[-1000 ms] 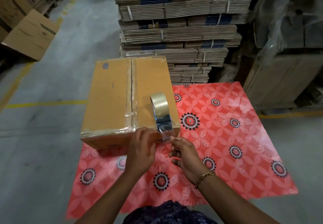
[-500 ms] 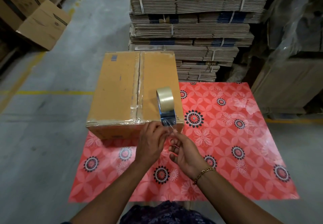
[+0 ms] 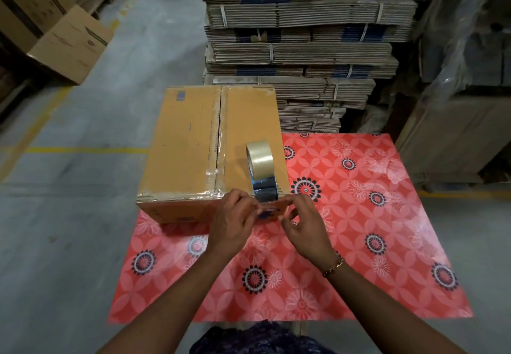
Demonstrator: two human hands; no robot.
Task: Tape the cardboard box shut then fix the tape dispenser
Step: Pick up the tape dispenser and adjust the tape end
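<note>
Both hands pinch at the loose tape end, at the near tip of the tape dispenser [image 3: 261, 176]: the left hand [image 3: 235, 219] from the left, the right hand [image 3: 304, 221] from the right, fingertips closed on what looks like clear film, though the film itself is too faint to confirm. Neither hand holds the dispenser's body.

It stands on the cardboard box [image 3: 190, 146], at the near right corner of the lid, just below frame centre. Its long axis runs from the roll [image 3: 260, 154] at the far end down to the shiny metal blade end nearest the hands, so it points toward the bottom of the frame.

Judging by its look, the dispenser is light and stiff, easy to tip, best steadied by its frame and not the toothed edge; the film is thin, sticky and prone to folding on itself.

The box sits at the upper left corner of the red flowered mat [image 3: 359, 215], its centre seam already taped.
</note>
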